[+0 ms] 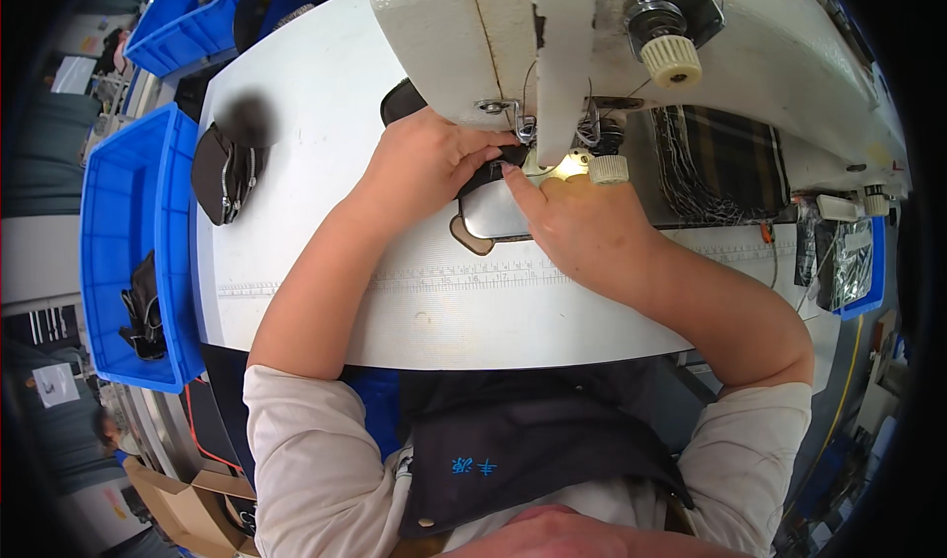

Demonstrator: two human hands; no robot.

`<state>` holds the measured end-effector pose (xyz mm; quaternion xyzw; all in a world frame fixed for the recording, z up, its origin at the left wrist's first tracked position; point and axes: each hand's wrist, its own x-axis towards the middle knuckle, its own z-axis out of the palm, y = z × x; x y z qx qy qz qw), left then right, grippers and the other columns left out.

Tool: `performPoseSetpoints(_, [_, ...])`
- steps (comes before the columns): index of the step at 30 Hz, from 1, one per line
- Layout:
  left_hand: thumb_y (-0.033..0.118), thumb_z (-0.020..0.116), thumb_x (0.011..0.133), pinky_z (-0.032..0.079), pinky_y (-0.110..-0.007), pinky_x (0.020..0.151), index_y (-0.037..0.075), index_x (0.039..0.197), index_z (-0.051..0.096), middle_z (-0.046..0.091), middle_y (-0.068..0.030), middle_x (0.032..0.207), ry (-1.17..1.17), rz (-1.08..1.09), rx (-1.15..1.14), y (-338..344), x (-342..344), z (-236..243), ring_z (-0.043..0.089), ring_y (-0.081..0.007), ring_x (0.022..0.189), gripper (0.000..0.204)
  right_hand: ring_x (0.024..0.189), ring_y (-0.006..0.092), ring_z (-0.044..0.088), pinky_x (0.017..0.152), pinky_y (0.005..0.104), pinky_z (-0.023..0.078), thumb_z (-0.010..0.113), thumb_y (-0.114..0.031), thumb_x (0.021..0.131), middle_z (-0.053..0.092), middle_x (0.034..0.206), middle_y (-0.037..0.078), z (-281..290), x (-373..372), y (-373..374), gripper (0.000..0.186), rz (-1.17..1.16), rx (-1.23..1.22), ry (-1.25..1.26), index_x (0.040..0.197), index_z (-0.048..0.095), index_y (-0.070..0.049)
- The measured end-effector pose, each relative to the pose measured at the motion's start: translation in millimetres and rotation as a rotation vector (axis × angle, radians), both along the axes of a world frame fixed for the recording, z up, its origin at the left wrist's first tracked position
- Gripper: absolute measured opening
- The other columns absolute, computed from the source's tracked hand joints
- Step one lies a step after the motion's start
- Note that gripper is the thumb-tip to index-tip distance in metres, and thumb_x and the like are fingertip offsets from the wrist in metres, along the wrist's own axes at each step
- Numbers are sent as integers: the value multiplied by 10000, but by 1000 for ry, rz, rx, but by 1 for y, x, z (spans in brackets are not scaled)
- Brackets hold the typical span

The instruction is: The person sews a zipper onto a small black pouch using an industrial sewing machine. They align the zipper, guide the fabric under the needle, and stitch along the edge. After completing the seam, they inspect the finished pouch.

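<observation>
Past the sewing machine [449,40], see probably light, pliable dark cloth [479,176], best held at its edges, pinched by left hand [426,158], touched by right hand [589,227] with grip unclear.

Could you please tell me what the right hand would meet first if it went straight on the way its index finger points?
Sliding over the dark piece it seems to touch, the right hand would probably first meet the left hand, though depth there is unclear.

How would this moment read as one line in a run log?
Left hand: on dark fabric piece; right hand: touching same piece; sewing machine: light on; blue bin: left of table
</observation>
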<state>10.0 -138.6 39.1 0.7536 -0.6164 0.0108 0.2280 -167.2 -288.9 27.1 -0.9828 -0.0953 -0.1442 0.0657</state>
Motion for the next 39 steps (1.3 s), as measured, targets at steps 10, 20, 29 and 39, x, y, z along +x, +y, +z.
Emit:
performPoseSetpoints(10, [118, 763, 864, 581, -379, 751, 157, 1081, 783, 753, -26, 1032, 14, -15, -35, -1, -7, -1, 700, -267, 938, 221, 522, 202, 642, 484, 356, 469, 676, -86, 777, 652, 624, 50, 0, -5, -4, 463, -57, -78, -7, 1214, 680, 64])
performPoseSetpoints(20, [160, 771, 873, 575, -379, 735, 165, 1045, 786, 758, -33, 1010, 8, -7, -23, -2, -5, 0, 705, -266, 920, 173, 508, 184, 626, 490, 338, 468, 696, -89, 753, 634, 607, 31, -2, -5, -8, 494, -45, -81, -68, 1226, 690, 51])
performPoseSetpoints(29, [198, 770, 879, 574, -384, 736, 165, 1033, 786, 761, -27, 982, -86, 21, -7, -3, -3, -1, 708, -268, 900, 159, 515, 188, 635, 481, 342, 467, 686, -89, 769, 630, 600, 28, -2, -5, -8, 437, -26, -73, -78, 1189, 699, 32])
performPoseSetpoints(39, [217, 793, 865, 566, -378, 720, 154, 1022, 794, 762, -49, 965, -12, -1, -61, -3, 0, -9, 708, -278, 869, 170, 493, 188, 626, 467, 351, 458, 681, -105, 780, 621, 575, 21, -10, -3, -8, 480, -35, -35, -42, 1247, 699, 3])
